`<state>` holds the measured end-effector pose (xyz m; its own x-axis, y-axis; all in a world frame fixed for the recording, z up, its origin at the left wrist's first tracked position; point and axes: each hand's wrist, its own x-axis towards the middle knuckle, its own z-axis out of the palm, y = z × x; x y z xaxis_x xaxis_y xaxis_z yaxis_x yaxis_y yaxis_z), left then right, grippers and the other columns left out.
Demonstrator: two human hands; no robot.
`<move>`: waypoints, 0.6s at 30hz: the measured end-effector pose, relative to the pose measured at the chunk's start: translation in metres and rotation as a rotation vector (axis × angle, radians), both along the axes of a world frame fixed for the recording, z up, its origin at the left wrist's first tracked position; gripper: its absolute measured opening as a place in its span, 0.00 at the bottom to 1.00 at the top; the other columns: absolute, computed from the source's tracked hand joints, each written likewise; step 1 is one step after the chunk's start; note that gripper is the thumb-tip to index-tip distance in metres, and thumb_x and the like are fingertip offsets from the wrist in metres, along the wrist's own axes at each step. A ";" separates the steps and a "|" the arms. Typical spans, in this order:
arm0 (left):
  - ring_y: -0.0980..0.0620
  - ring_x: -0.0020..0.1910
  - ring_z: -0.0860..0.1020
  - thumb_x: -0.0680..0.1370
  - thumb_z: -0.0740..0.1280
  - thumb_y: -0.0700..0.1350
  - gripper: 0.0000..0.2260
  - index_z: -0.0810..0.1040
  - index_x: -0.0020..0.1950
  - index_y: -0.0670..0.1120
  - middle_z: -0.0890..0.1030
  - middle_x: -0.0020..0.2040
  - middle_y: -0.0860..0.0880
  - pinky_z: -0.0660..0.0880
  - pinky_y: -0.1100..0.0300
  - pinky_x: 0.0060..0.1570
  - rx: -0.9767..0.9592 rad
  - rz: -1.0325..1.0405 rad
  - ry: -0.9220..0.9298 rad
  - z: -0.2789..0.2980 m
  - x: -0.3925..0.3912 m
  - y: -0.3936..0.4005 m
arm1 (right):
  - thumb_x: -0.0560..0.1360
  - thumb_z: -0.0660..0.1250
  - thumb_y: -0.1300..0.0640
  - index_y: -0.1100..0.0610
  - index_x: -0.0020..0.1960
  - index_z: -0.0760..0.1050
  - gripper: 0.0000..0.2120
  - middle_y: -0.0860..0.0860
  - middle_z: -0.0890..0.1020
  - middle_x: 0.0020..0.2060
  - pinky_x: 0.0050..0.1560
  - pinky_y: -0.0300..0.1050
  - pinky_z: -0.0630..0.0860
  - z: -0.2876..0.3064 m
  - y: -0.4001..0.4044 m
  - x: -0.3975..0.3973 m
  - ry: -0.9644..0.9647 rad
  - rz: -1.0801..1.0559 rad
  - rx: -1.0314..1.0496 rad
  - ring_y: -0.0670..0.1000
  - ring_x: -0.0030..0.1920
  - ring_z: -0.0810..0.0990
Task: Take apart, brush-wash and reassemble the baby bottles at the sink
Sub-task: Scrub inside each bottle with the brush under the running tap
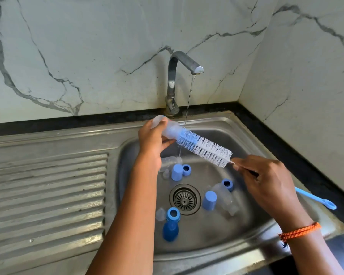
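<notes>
The clear bottle (pixel 167 129) lies tilted above the sink (pixel 216 124), the left hand (pixel 151 138) wrapped round its body. A blue-and-white bottle brush (pixel 205 147) has its tip in the bottle's mouth; the right hand (pixel 266 181) pinches its handle. A thin water stream (pixel 189 100) falls from the tap (pixel 175 82). In the basin lie blue caps (pixel 209 200), blue rings (pixel 173 214) and what look like clear bottles (pixel 222 195), blurred.

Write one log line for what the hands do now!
left hand grips bottle | right hand holds brush, tip in bottle | tap running
</notes>
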<state>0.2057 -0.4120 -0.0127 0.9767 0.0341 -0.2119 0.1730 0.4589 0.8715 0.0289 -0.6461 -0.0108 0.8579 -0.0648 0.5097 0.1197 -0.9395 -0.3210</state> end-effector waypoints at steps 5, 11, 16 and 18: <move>0.43 0.55 0.85 0.81 0.73 0.43 0.10 0.81 0.61 0.44 0.84 0.56 0.42 0.84 0.54 0.40 0.009 -0.049 -0.010 0.002 -0.002 -0.005 | 0.79 0.72 0.59 0.48 0.56 0.87 0.10 0.45 0.82 0.35 0.33 0.50 0.78 -0.002 0.004 0.003 0.007 0.001 0.026 0.52 0.32 0.79; 0.41 0.56 0.85 0.82 0.72 0.44 0.06 0.80 0.57 0.44 0.84 0.57 0.39 0.84 0.53 0.40 -0.002 0.039 0.036 -0.004 0.002 -0.004 | 0.80 0.71 0.57 0.47 0.55 0.87 0.08 0.47 0.84 0.37 0.34 0.53 0.78 -0.003 0.003 0.004 0.008 0.009 0.060 0.54 0.35 0.81; 0.42 0.54 0.86 0.81 0.73 0.45 0.11 0.81 0.63 0.44 0.85 0.58 0.40 0.85 0.49 0.48 0.050 -0.124 0.002 -0.002 -0.005 -0.014 | 0.80 0.72 0.56 0.46 0.57 0.87 0.09 0.45 0.85 0.39 0.37 0.54 0.80 -0.004 0.014 0.007 0.009 -0.024 0.095 0.54 0.39 0.84; 0.41 0.55 0.86 0.81 0.73 0.44 0.12 0.81 0.63 0.43 0.85 0.58 0.40 0.85 0.49 0.47 0.015 -0.033 0.000 -0.001 -0.002 -0.007 | 0.80 0.72 0.56 0.47 0.56 0.88 0.08 0.45 0.87 0.41 0.40 0.55 0.81 -0.005 0.009 0.007 0.023 -0.011 0.153 0.53 0.41 0.85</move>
<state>0.2036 -0.4193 -0.0141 0.9773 0.0050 -0.2118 0.1881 0.4399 0.8781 0.0361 -0.6374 -0.0155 0.8679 -0.1497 0.4737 0.1011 -0.8803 -0.4634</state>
